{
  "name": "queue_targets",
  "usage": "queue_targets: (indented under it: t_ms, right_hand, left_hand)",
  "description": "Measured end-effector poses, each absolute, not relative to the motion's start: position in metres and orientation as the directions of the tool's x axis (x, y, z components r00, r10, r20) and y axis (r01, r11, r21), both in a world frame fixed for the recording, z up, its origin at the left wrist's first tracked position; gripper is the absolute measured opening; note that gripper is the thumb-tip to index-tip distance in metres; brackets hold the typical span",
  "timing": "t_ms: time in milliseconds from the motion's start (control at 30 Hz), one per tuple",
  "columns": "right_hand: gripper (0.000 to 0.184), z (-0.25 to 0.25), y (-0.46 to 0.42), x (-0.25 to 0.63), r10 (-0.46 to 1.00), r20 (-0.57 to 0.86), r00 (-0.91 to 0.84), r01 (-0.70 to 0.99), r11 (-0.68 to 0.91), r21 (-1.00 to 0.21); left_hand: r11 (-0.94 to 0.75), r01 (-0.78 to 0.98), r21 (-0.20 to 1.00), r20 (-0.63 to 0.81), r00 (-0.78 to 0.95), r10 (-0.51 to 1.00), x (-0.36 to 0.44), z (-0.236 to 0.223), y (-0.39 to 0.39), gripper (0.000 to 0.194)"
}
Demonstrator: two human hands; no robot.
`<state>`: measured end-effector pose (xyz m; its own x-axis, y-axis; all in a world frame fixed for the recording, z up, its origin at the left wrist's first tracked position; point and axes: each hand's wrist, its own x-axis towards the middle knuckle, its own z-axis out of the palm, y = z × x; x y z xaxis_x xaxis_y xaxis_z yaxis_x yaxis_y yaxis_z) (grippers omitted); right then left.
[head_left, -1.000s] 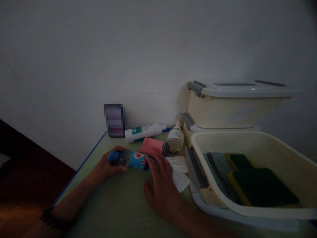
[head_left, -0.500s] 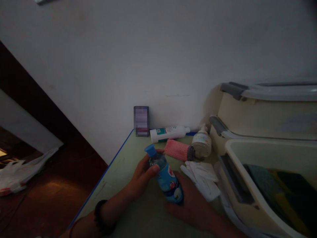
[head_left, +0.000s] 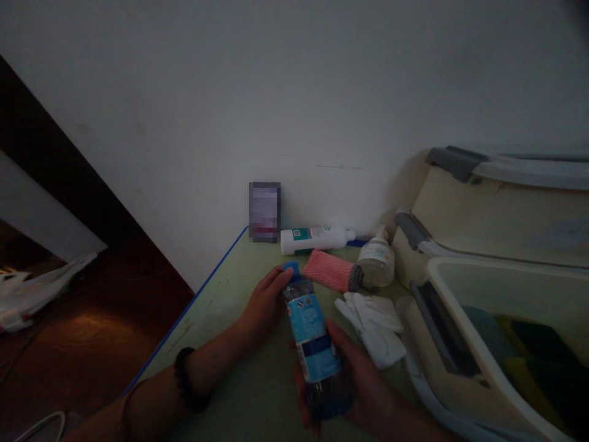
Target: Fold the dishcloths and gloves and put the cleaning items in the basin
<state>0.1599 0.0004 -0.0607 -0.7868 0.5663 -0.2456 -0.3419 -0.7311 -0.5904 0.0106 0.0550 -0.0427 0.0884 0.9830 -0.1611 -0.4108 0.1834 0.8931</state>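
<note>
A clear plastic bottle [head_left: 306,331] with a blue label and blue cap is held tilted over the green table [head_left: 216,325]. My right hand [head_left: 359,374] wraps around its lower half from the right. At the top, the fingers of my left hand [head_left: 269,301] close on the blue cap [head_left: 291,269]. Just beyond the bottle lies a folded pink cloth [head_left: 329,270] with a dark striped end. White gloves [head_left: 375,328] rest to the right of the bottle, near my right hand.
A white bottle [head_left: 317,239] lies along the wall beside a clear pump bottle [head_left: 376,264]. A blurred dark box [head_left: 264,212] stands at the back corner. On the right, an open cream bin [head_left: 437,270] holds sponges or cloths. Plastic bags [head_left: 46,288] lie on the floor.
The bottle has turned in my hands, so a different side of its label faces me. My left hand has shifted from the bottle's neck up to the cap.
</note>
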Motion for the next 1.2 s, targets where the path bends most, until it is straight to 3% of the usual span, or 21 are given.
queue_targets:
  t_ms: [100, 300, 400, 500, 600, 700, 900, 1200]
  right_hand:
    - [0.053, -0.059, 0.001, 0.158, 0.605, -0.307, -0.735, -0.342, -0.721, -0.602]
    - [0.040, -0.067, -0.005, 0.162, 0.678, -0.248, -0.692, -0.331, -0.602, -0.727]
    - [0.044, -0.065, -0.003, 0.163, 0.652, -0.255, -0.714, -0.363, -0.656, -0.662]
    - [0.062, -0.059, 0.002, 0.164, 0.540, -0.252, -0.803, -0.336, -0.759, -0.558]
    - [0.059, -0.056, 0.003, 0.167, 0.493, -0.212, -0.844, -0.310, -0.770, -0.558]
    - [0.050, -0.057, 0.001, 0.170, 0.557, -0.173, -0.813, -0.362, -0.715, -0.599]
    - [0.063, -0.056, 0.001, 0.165, 0.545, -0.280, -0.791, -0.335, -0.767, -0.547]
    - [0.054, -0.064, -0.001, 0.165, 0.603, -0.327, -0.728, -0.257, -0.682, -0.685]
  left_hand:
    - [0.179, -0.492, 0.852, -0.159, 0.082, 0.984, 0.009, -0.040, 0.056, 0.023]
    - [0.169, -0.542, 0.823, -0.100, 0.154, 0.983, 0.009, -0.037, 0.053, 0.029]
    - [0.182, -0.573, 0.799, -0.088, 0.189, 0.978, 0.009, -0.036, 0.051, 0.026]
    - [0.214, -0.608, 0.765, -0.102, 0.213, 0.972, 0.008, -0.034, 0.049, 0.022]
    - [0.242, -0.618, 0.748, -0.091, 0.265, 0.960, 0.007, -0.035, 0.048, 0.024]
    - [0.260, -0.600, 0.756, -0.049, 0.344, 0.938, 0.007, -0.038, 0.048, 0.028]
    - [0.247, -0.592, 0.767, -0.056, 0.321, 0.945, 0.008, -0.039, 0.050, 0.029]
    - [0.274, -0.610, 0.744, -0.085, 0.321, 0.943, 0.006, -0.038, 0.051, 0.020]
